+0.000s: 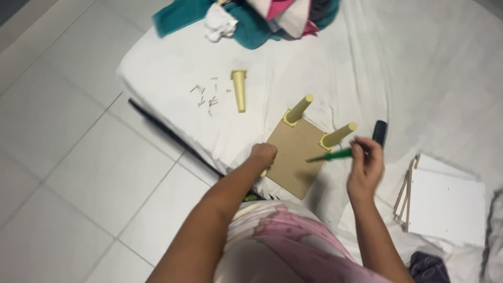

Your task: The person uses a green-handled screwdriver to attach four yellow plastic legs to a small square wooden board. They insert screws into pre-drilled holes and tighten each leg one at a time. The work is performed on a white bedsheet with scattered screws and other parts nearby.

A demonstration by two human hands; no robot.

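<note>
One screwdriver (335,155) in right grip (365,166).

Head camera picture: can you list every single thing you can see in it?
Board: one, brown, on the white sheet, centre.
Fitted legs: two, pale yellow, standing up from the board's far corners.
Loose leg: one, pale yellow, lying on the sheet.
Screws: small scattered pile, pale, left of the loose leg.
Clothes: heap, teal, pink, white, top.
White panels: stack, right.
Sheet: one, white, over the tiled floor.
Screwdriver: one, green.
Left hand: on the board's near edge.
Right hand: grip closed on the screwdriver.
</note>
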